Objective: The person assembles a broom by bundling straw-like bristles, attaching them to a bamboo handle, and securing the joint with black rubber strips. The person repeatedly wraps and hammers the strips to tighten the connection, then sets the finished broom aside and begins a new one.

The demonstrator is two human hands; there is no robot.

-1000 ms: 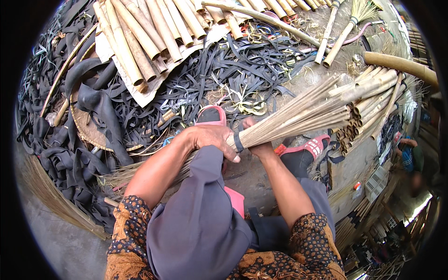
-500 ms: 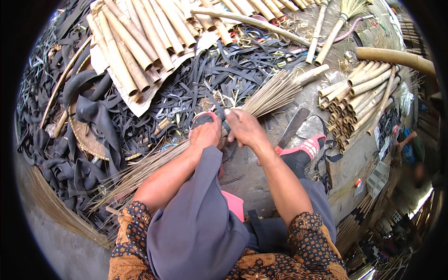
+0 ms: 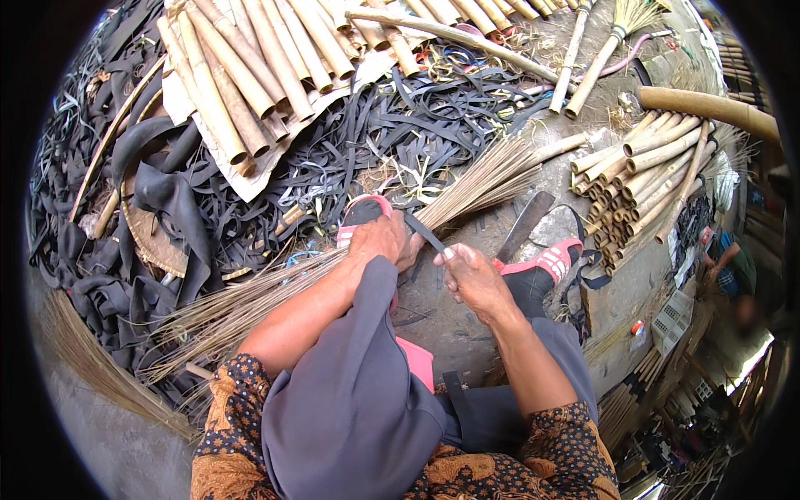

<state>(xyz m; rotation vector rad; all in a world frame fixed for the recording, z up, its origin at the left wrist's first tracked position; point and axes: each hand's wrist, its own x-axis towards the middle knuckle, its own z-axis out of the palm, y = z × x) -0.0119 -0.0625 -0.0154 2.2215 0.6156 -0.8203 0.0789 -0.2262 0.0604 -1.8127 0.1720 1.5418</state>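
A long bundle of thin tan broom sticks [image 3: 482, 185] lies diagonally across my legs, its ends fanned out at both sides. My left hand [image 3: 379, 240] is closed around the middle of it, above my left foot. From that grip a black rubber strip [image 3: 427, 235] runs taut to the right. The strip's other end is pinched between the thumb and fingers of my right hand [image 3: 473, 279], held apart from the bundle. How the strip passes around the sticks under my left hand is hidden.
A wide-bladed knife [image 3: 527, 223] lies beside my right sandal [image 3: 557, 260]. Heaped black rubber strips [image 3: 392, 125] cover the ground ahead. Bamboo tubes [image 3: 242, 75] lie on a sheet at the far left, and more bamboo [image 3: 637, 183] is stacked at right. Another person [image 3: 733, 267] is at the far right.
My right hand has moved right and down, away from the bundle, drawing the rubber strip out into a straight line. My left hand stays on the sticks, which have turned slightly.
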